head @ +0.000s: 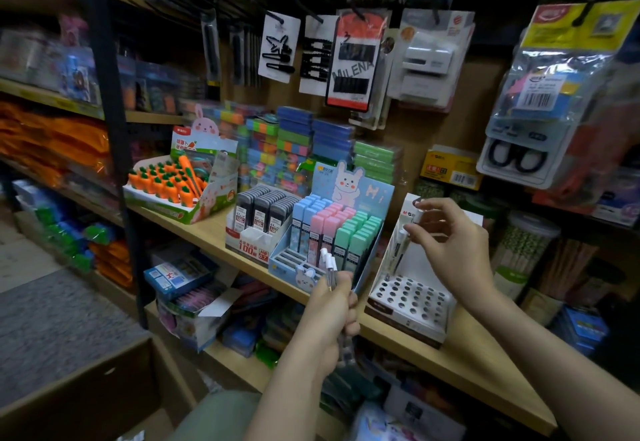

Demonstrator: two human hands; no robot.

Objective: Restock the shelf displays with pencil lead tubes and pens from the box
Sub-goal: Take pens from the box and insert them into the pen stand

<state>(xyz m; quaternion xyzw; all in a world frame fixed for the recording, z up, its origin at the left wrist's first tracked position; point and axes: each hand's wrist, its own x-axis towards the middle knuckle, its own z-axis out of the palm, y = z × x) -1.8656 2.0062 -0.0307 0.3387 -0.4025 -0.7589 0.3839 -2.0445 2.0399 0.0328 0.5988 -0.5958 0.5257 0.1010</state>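
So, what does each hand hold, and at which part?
The left hand grips a bundle of pens round their middle; the right hand pinches one pen near its top, over the holed stand.

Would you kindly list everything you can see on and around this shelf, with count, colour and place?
wooden shelf: one, light wood, across the middle
carrot pen display: one box, orange carrots, shelf left
black lead tube display: one box, three rows of black tubes, shelf centre
pastel lead tube display: one rabbit box; blue, pink, green tubes; right of the black ones
pen stand: one, white, many holes, one pen standing in it, shelf right
hair clip cards: several, black clips, hanging above
scissors pack: one, black handles, hanging right
cardboard box: one, brown, bottom left
pens in hand: a few, clear with white caps, held by left hand
left hand: grips those pens
right hand: pinches a pen over the stand
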